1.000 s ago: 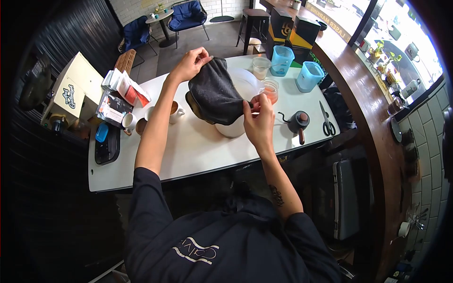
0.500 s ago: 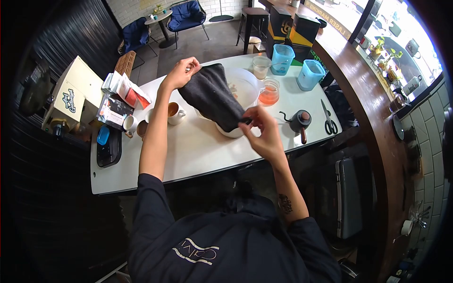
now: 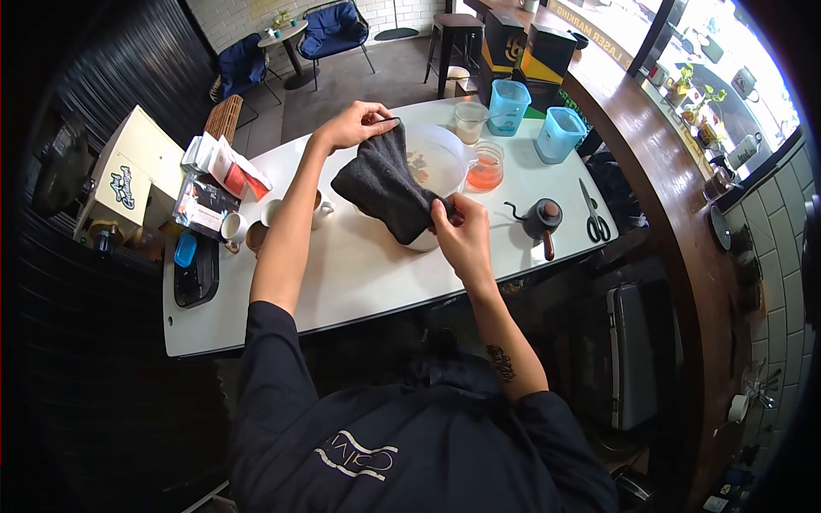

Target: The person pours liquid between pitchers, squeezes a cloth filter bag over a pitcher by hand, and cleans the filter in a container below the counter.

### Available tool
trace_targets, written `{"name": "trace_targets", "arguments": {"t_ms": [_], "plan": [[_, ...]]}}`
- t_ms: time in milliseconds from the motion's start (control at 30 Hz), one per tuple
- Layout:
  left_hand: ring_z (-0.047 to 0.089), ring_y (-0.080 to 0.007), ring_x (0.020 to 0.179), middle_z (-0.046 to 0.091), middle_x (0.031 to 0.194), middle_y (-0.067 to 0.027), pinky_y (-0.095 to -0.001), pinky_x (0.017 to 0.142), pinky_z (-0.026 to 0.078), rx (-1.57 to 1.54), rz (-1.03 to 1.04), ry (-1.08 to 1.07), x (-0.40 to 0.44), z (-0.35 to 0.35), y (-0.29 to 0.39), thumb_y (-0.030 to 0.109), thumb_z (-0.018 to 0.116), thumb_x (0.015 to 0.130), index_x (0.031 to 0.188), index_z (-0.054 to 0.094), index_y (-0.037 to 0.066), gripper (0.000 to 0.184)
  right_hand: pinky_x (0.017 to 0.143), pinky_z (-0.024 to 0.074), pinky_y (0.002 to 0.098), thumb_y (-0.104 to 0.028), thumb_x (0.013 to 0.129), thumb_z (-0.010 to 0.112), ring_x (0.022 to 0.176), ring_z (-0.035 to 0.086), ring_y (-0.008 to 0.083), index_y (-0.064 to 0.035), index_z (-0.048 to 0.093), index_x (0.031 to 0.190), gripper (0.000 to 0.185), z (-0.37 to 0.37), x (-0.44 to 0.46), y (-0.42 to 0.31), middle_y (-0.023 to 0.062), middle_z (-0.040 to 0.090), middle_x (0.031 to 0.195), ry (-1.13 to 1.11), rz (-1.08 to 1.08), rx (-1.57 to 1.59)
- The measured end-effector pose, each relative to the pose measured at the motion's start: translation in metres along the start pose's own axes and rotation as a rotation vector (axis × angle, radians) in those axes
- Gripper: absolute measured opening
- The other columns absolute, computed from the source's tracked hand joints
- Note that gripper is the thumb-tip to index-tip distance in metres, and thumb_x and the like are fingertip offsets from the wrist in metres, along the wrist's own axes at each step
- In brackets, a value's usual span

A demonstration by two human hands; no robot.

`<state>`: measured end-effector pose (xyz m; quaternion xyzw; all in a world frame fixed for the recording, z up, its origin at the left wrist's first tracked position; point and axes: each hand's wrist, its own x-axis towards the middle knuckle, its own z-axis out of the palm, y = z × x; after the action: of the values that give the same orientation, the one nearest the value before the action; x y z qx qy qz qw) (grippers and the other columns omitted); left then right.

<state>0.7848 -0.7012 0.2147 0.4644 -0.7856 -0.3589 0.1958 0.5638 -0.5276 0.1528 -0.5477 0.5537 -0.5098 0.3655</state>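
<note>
Ideally, tension is shared evenly across the dark cloth, held above the middle of the desk, one end pinched by the left hand, the other by the right hand; the translucent tub behind it and the kettle near the front edge are best left unbumped

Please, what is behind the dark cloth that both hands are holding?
Behind the dark cloth, part of a whitish tub shows, with brownish patches. The cloth covers its left side; what is there cannot be seen.
</note>
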Motion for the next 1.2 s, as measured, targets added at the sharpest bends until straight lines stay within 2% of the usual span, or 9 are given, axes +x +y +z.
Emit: {"name": "trace_targets", "arguments": {"t_ms": [133, 367, 500, 567, 667, 800, 900, 967, 1200], "plan": [[0.052, -0.0028, 0.08, 0.06, 0.089, 0.0052, -0.0225, 0.074, 0.043, -0.11, 0.058, 0.107, -0.005, -0.011, 0.006, 0.028, 0.065, 0.09, 0.1, 0.058, 0.006, 0.026, 0.068, 0.0506, 0.0307, -0.009, 0.088, 0.058, 0.07, 0.058, 0.0109, 0.0053, 0.06, 0.088, 0.014, -0.02, 0.001, -0.014, 0.0071, 0.064, 0.077, -0.04, -0.149, 0.248], [0.056, -0.0033, 0.088, 0.057, 0.093, 0.005, -0.0238, 0.08, 0.047, -0.414, 0.199, 0.143, -0.024, -0.022, -0.008, 0.013, 0.059, 0.094, 0.109, 0.054, 0.007, 0.017, 0.064, 0.0406, 0.0209, -0.009, 0.094, 0.055, 0.078, 0.049, 0.0069, 0.0008, 0.055, 0.089, 0.011, -0.053, 0.025, 0.002, 0.0011, 0.053, 0.083, -0.128, -0.197, 0.478], [0.055, -0.0043, 0.083, 0.06, 0.086, 0.0042, -0.0206, 0.075, 0.044, -0.366, 0.277, 0.289, -0.034, -0.021, 0.013, 0.006, 0.06, 0.091, 0.113, 0.062, 0.008, 0.023, 0.056, 0.0381, 0.0195, -0.006, 0.094, 0.056, 0.063, 0.048, 0.0048, 0.0007, 0.052, 0.099, 0.009, -0.072, 0.053, -0.004, 0.0024, 0.058, 0.075, -0.134, -0.263, 0.302], [0.059, -0.0071, 0.093, 0.064, 0.096, 0.0002, -0.023, 0.088, 0.047, -0.139, 0.344, 0.361, -0.034, -0.027, 0.015, -0.004, 0.057, 0.088, 0.116, 0.063, 0.007, 0.031, 0.06, 0.0425, 0.0221, -0.001, 0.092, 0.055, 0.068, 0.054, 0.0064, 0.0033, 0.054, 0.099, 0.009, -0.078, 0.061, -0.027, 0.0057, 0.062, 0.078, -0.125, -0.336, 0.191], [0.056, -0.0057, 0.081, 0.066, 0.09, 0.0027, -0.0223, 0.073, 0.046, -0.082, 0.336, 0.426, -0.035, -0.026, 0.019, -0.006, 0.059, 0.086, 0.102, 0.069, 0.007, 0.023, 0.067, 0.0469, 0.0263, 0.005, 0.088, 0.053, 0.073, 0.059, 0.0101, 0.0041, 0.06, 0.102, 0.016, -0.083, 0.077, -0.031, 0.0082, 0.065, 0.081, -0.106, -0.455, 0.055], [0.061, -0.0091, 0.086, 0.069, 0.092, -0.0014, -0.0228, 0.073, 0.047, -0.013, 0.379, 0.444, -0.061, -0.014, 0.009, -0.009, 0.057, 0.086, 0.098, 0.069, 0.006, 0.022, 0.078, 0.0494, 0.0311, 0.018, 0.072, 0.048, 0.087, 0.065, 0.0259, 0.0014, 0.068, 0.096, 0.036, -0.089, 0.068, -0.029, 0.015, 0.066, 0.092, -0.192, -0.647, -0.1], [0.063, -0.0162, 0.098, 0.069, 0.1, -0.0071, -0.028, 0.084, 0.05, -0.094, 0.392, 0.47, -0.091, 0.009, 0.003, -0.015, 0.055, 0.083, 0.091, 0.066, 0.003, 0.022, 0.077, 0.0491, 0.036, 0.022, 0.066, 0.051, 0.093, 0.061, 0.0295, -0.0001, 0.069, 0.092, 0.038, -0.087, 0.046, -0.013, 0.0119, 0.061, 0.094, -0.199, -0.795, -0.155], [0.062, -0.0195, 0.104, 0.067, 0.108, -0.0095, -0.032, 0.095, 0.048, -0.104, 0.357, 0.44, -0.106, 0.018, -0.009, -0.017, 0.055, 0.08, 0.089, 0.064, 0.0, 0.02, 0.079, 0.0487, 0.038, 0.02, 0.065, 0.055, 0.096, 0.058, 0.0294, -0.0016, 0.069, 0.091, 0.036, -0.085, 0.034, -0.008, 0.0109, 0.058, 0.096, -0.201, -0.843, -0.269], [0.048, -0.0281, 0.126, 0.052, 0.133, -0.0094, -0.0408, 0.102, 0.041, 0.056, 0.232, 0.337, -0.133, 0.015, -0.002, -0.005, 0.062, 0.078, 0.095, 0.069, 0.008, 0.023, 0.083, 0.0476, 0.0394, 0.0, 0.07, 0.072, 0.097, 0.055, 0.0286, -0.0017, 0.069, 0.092, 0.022, -0.088, 0.022, -0.015, 0.0104, 0.056, 0.097, -0.234, -0.875, -0.378]]}}
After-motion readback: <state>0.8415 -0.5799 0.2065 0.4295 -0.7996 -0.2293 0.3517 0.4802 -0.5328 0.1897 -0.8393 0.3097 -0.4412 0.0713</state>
